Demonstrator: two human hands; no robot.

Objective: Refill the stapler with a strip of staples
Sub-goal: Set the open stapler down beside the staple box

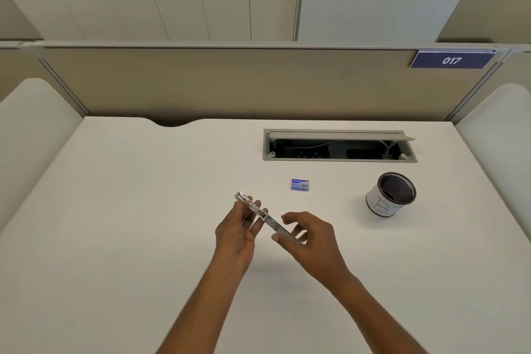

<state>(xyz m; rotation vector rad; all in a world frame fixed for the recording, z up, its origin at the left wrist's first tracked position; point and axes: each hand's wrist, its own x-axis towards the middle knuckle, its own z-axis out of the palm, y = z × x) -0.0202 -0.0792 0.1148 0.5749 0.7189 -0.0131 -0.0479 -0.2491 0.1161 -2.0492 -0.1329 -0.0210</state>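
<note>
A slim silver metal stapler [268, 220] is held above the white desk [143, 224], running diagonally from upper left to lower right. My left hand [237, 234] grips its upper left half from below. My right hand [309, 234] pinches its lower right end between thumb and fingers. The stapler looks swung out long and flat, with its channel showing near the far tip. A small blue box of staples [300, 184] lies shut on the desk beyond my hands. No loose strip of staples shows.
A mesh pen cup [391, 195] with a white paper label stands at the right. An open cable hatch [339, 145] is sunk into the desk's far side. A beige partition with a blue sign reading 017 [451, 60] closes the back.
</note>
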